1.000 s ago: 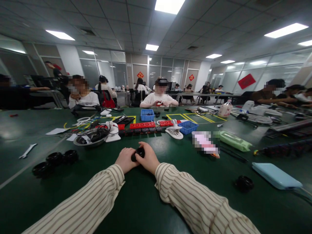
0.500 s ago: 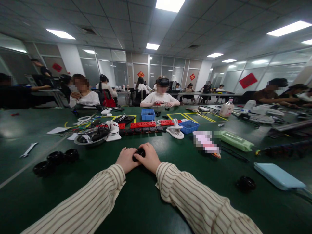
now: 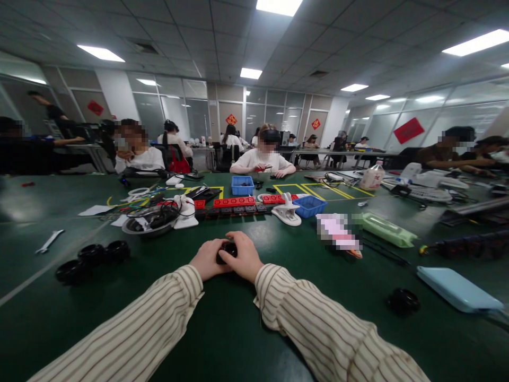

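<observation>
A small round black part (image 3: 227, 250) sits between both my hands, just above the green table (image 3: 238, 329). My left hand (image 3: 207, 259) grips it from the left and my right hand (image 3: 245, 257) covers it from the right, fingers curled over its top. Most of the part is hidden by my fingers. Both forearms wear striped sleeves and rest on the table.
Three black round parts (image 3: 89, 259) lie at the left, another black part (image 3: 403, 300) at the right. Ahead are a metal bowl of cables (image 3: 149, 220), red and black power strips (image 3: 233, 206), blue bins (image 3: 306, 206), a wrench (image 3: 48, 241), a light blue case (image 3: 457, 289). People sit across.
My hands stay closed on the black part with only small finger shifts. The view has drifted slightly, and a person at the far left has moved further left.
</observation>
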`<state>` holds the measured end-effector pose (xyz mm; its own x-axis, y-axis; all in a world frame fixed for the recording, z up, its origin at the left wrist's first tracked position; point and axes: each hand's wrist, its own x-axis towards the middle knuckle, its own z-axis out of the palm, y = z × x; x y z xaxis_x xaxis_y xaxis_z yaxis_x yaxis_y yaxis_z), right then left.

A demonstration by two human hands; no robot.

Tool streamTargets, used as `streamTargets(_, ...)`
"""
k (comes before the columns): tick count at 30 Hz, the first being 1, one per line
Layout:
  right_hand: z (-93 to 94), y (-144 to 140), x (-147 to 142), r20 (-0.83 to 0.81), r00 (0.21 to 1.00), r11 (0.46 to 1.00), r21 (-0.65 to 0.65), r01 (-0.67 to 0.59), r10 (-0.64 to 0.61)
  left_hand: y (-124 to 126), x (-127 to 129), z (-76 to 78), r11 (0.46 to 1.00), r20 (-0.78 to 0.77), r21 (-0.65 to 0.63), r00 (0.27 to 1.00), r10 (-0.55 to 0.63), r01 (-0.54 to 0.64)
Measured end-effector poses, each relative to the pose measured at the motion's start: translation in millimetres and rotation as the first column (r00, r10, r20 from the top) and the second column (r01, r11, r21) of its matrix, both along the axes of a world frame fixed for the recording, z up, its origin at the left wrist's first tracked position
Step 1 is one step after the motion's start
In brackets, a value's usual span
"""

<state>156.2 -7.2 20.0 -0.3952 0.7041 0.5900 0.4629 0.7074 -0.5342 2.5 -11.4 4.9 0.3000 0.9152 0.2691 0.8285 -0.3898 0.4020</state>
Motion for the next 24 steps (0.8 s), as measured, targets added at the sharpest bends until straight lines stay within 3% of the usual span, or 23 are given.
streamTargets(4,-4.5,3.4,-3.5,0.069,0.991,0.993,-0.035,0.116,-0.113,-6.4,7.6,2.8,0.989,-0.107,0.063,0.984,0.140,-0.133)
streamTargets(8,-6.6,6.4,-4.3,0.059,0.996,0.997,-0.012,0.073,-0.072,-8.8,12.4,5.0,0.984,-0.174,0.079,0.969,0.174,-0.163)
streamTargets(10,-5.7,6.3,-3.4,0.047,0.999,1.000,0.000,0.005,-0.005,-7.6,11.4,5.2,0.989,-0.159,0.066,0.977,0.142,-0.133)
streamTargets(14,-2.8,4.1,0.0,0.039,0.985,0.986,-0.004,-0.168,0.168,-2.1,3.1,4.0,0.999,-0.012,0.006,0.999,-0.048,0.048)
streamTargets(17,-1.4,1.8,1.9,0.044,0.972,0.973,-0.023,-0.230,0.231,2.4,-3.0,2.4,0.989,0.064,-0.045,0.988,-0.137,0.140)
streamTargets(21,0.3,-2.3,1.6,0.053,0.993,0.994,-0.006,-0.106,0.106,2.4,-2.6,2.2,0.991,0.054,-0.047,0.991,-0.122,0.125)
streamTargets(24,0.0,-3.7,0.2,0.036,0.996,0.997,-0.001,0.078,-0.078,-4.3,4.7,4.3,0.999,-0.014,-0.008,0.999,0.043,-0.043)
